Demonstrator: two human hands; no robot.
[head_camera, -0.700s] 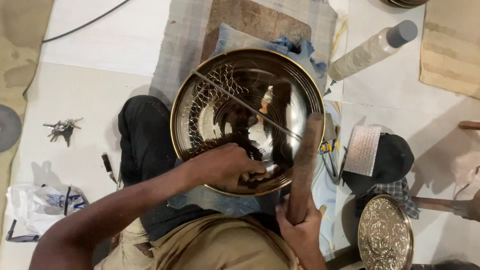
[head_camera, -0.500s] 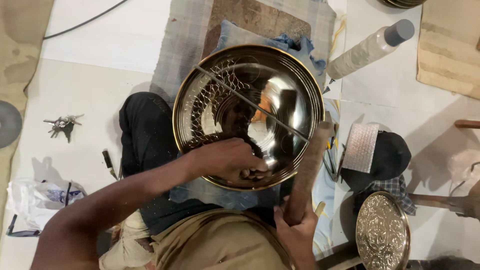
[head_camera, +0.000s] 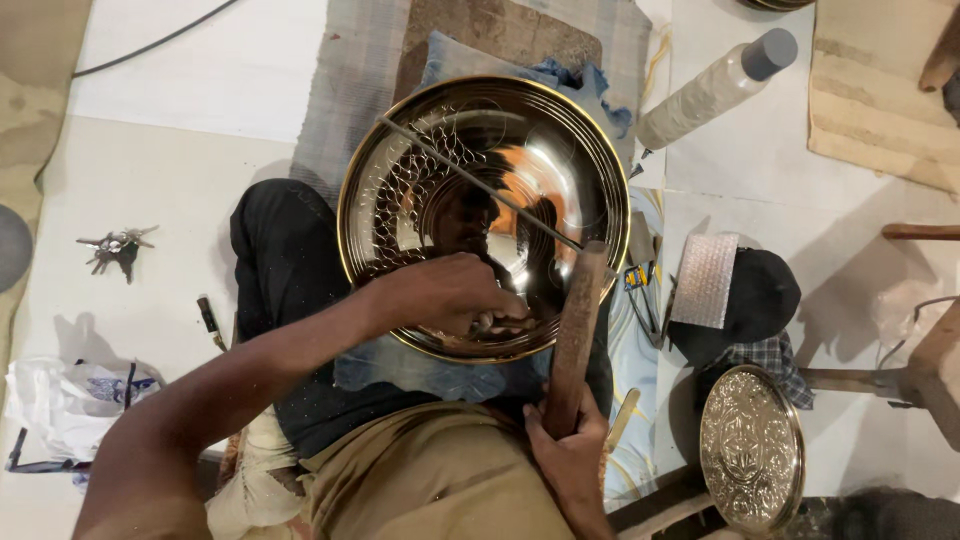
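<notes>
A large round brass tray (head_camera: 485, 215) fills the middle of the view, propped on folded blue cloth (head_camera: 470, 60) over the seated person's lap, tilted toward them so its polished face catches light and the partly chased lattice pattern on its left half is easy to reach. Below it, a wooden mallet (head_camera: 575, 335) stands nearly upright along the tray's right lower rim, its handle wrapped in the closed right hand (head_camera: 570, 455), likely held ready to strike. The left hand (head_camera: 445, 295) rests on the tray's lower centre, fingers (head_camera: 500, 315) curled shut around what seems to be a small chisel or punch (too hidden to be sure), its tip pressed against the metal just under the fingertips. A thin straight rod (head_camera: 480, 185) lies diagonally across the tray face. Off to the right sit a plastic bottle (head_camera: 715, 90), a black cap (head_camera: 755, 295) and a smaller engraved plate (head_camera: 750, 460); a bunch of keys (head_camera: 115, 248) lies well apart on the left.
</notes>
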